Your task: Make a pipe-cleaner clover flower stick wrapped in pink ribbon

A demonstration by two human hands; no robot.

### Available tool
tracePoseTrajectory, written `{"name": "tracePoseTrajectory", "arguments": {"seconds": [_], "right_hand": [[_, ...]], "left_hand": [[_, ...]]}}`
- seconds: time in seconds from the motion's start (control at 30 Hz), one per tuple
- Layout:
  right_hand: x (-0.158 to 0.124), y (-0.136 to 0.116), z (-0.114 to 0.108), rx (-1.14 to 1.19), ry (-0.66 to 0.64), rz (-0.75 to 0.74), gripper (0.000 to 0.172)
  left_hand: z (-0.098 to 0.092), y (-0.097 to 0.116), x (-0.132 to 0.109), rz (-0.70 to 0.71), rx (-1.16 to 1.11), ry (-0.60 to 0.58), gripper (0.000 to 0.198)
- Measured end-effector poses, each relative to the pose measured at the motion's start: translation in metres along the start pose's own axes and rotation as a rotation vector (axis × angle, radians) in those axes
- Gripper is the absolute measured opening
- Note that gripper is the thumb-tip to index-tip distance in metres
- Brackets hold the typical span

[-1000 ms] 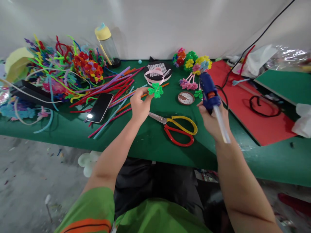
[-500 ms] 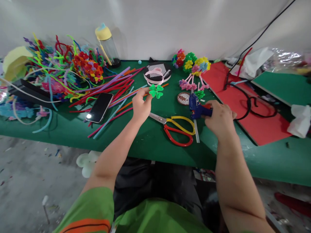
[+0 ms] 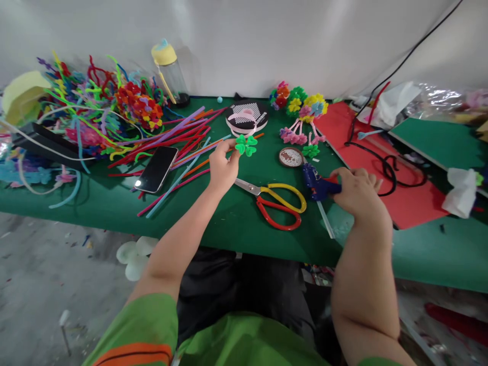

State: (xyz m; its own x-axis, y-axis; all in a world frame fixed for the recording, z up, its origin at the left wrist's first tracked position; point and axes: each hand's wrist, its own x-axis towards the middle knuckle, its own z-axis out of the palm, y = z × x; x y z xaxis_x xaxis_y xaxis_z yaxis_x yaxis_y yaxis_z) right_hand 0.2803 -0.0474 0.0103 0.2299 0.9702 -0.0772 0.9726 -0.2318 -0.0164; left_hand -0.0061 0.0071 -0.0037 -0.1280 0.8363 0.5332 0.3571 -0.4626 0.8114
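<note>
At the far left, the tabletop [image 3: 244, 240] is crowded back to the wall by a pile of coloured pipe-cleaner pieces [image 3: 95, 104], beside which a bottle [image 3: 168, 76] is stood upright. A phone [image 3: 157, 169] is laid in front, near the table's rounded front edge, with loose pipe-cleaner stems [image 3: 192, 136] fanned out beside it. From the lower left, the left forearm is extended across that edge, with the wrist nearly straight; by the fingertips of the left hand [image 3: 224, 165], a green four-petalled flower [image 3: 246, 146] is pinched, held face up just in front of a round black-topped box [image 3: 263, 118].

Near the middle, scissors [image 3: 260, 191] are laid with their blades pointed towards the left wrist; a strip of green surface is left between their handles and the front edge. Behind them, more green is shown between the held flower and a small round dish [image 3: 292, 157]. To the right, a glue gun [image 3: 317, 186] is set low over the table, well apart from the flower. Its handle is gripped between the thumb and forefinger of the right hand [image 3: 361, 194], the back turned upward, the wrist bent and the other fingers loosely extended. Beyond, room is bounded by a red board [image 3: 414, 208].
</note>
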Motion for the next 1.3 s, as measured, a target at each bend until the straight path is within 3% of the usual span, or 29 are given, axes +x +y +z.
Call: {"name": "tracePoseTrajectory", "arguments": {"seconds": [0.37,0.67,0.8,0.93,1.03,1.1,1.2,1.3], "right_hand": [[0.002,0.004,-0.004,0.027,-0.004,0.092,0.04],[0.003,0.007,-0.004,0.013,-0.128,0.127,0.042],[0.003,0.009,-0.005,0.031,-0.079,0.073,0.05],[0.002,0.006,-0.007,0.077,0.094,0.036,0.048],[0.002,-0.004,-0.01,0.132,0.221,-0.076,0.036],[0.004,-0.014,-0.016,0.147,0.238,-0.201,0.03],[0.013,-0.033,-0.03,0.107,0.186,-0.364,0.026],[0.029,-0.055,-0.042,-0.028,0.05,-0.503,0.026]], "left_hand": [[0.0,0.003,0.0,0.0,-0.01,-0.009,0.017],[0.0,0.005,0.0,0.001,-0.003,-0.018,0.015],[0.0,0.005,-0.001,0.01,0.005,-0.024,0.012],[0.0,0.006,-0.001,-0.002,0.013,-0.03,0.01],[0.002,0.005,-0.002,-0.022,0.008,-0.026,0.01],[0.002,0.004,-0.003,-0.037,-0.002,-0.032,0.01],[0.003,0.004,-0.003,-0.037,-0.002,-0.043,0.01],[0.002,0.006,-0.003,-0.013,0.011,-0.047,0.008]]}}
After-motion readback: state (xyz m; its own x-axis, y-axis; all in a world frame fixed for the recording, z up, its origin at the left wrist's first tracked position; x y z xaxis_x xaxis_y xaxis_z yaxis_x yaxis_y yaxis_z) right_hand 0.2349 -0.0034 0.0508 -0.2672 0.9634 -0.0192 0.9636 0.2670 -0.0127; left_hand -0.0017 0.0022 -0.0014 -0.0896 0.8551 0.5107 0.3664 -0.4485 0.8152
